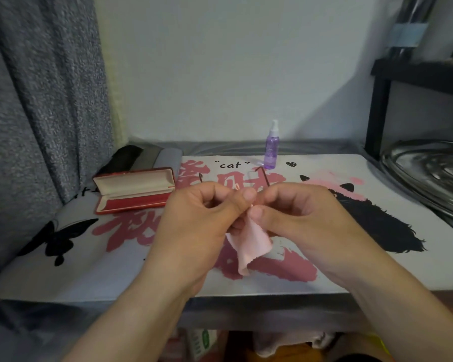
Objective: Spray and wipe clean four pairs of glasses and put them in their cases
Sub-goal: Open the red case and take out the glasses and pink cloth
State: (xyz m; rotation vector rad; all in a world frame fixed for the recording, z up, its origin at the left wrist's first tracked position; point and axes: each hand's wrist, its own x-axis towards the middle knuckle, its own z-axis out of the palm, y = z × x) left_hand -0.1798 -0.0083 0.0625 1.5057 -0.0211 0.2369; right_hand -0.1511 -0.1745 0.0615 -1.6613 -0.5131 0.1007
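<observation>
A home corner: grey curtain [45,100], cat-print mat [324,257] on small table.

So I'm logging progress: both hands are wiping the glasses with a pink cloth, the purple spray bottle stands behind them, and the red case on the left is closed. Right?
Not quite. The head view shows the red case lying open, its lid tipped back. The rest stands: both hands work the pink cloth on the glasses, with the purple spray bottle standing behind.
</observation>
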